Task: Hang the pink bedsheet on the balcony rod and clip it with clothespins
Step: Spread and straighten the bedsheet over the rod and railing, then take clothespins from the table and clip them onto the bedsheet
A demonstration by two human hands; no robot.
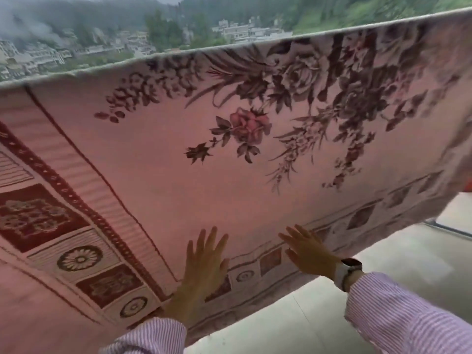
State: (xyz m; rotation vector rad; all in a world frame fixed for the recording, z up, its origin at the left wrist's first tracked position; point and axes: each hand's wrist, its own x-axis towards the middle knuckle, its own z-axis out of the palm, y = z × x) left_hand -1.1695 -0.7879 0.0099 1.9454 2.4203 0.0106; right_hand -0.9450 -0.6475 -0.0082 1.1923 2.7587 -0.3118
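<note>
I see the sheet (178,159) draped over a line that runs from the left edge of the frame up to the upper right corner; the rod itself is hidden under the folded top edge, so I cannot tell what it looks like. The sheet fills most of the frame, pink, with a dark floral print across the upper right and a border of red squares and round medallions running down the left side and along the lower edge. My left hand (201,267) lies flat on the cloth at lower centre, fingers straight and spread wide, pressing on the border strip. My right hand (309,254) lies just to the right of it, also flat on the cloth near the lower hem, fingers straight and a little apart, holding nothing. The two hands are near each other but not touching. A watch (348,272) with a pale strap sits on my right wrist, and both arms wear striped sleeves (408,318). Below the hem, in the lower right of the frame, I see a pale floor (319,315). Above the sheet, across the top of the frame, lie hazy buildings (237,29) and green wooded hills (357,11). I see no pegs on the top edge in this view.
</note>
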